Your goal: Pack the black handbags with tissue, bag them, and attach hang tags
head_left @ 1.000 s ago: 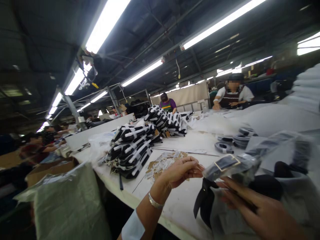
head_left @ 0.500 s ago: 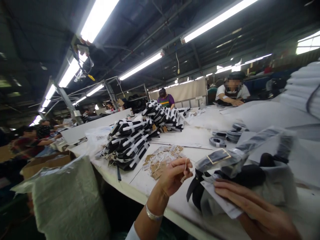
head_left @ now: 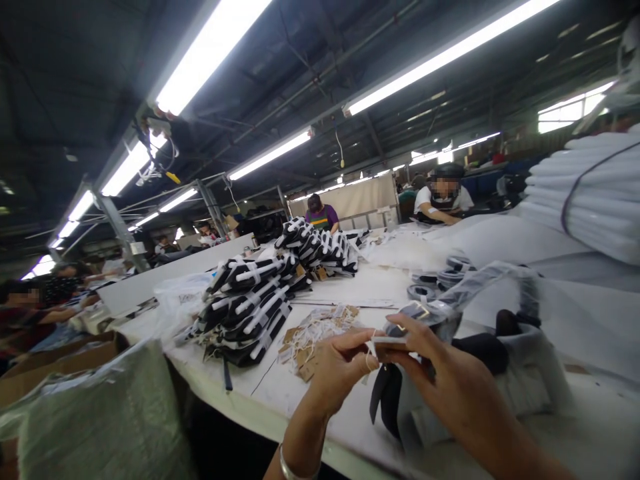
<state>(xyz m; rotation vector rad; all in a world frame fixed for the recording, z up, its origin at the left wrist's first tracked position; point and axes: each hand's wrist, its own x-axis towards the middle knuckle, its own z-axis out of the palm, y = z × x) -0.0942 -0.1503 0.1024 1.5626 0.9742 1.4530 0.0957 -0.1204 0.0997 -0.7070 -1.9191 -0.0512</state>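
Note:
My left hand (head_left: 336,373), with a bracelet at its wrist, pinches a thin pale string (head_left: 371,350). Opposite it, my right hand (head_left: 445,370) grips a flat brown and white tag (head_left: 393,341) between thumb and fingers, its edge turned to me. The fingertips of both hands nearly meet at the tag. Beyond my left hand lies a heap of brown hang tags with white strings (head_left: 313,340). Under and behind my right hand sits a black bag-like item (head_left: 483,353) with straps, partly in pale wrapping; my hand hides some of it.
Stacked black items with white wrapped parts (head_left: 250,307) stand on the white table (head_left: 350,427), left of the tags. Coiled straps (head_left: 423,292) lie farther back. Strapped white sheets (head_left: 590,193) rise at right; a green sack (head_left: 105,413) stands at left. Co-workers sit beyond.
My right hand has left the white wrapping on the black item and come up to my left hand, now holding a tag. The view has turned slightly right.

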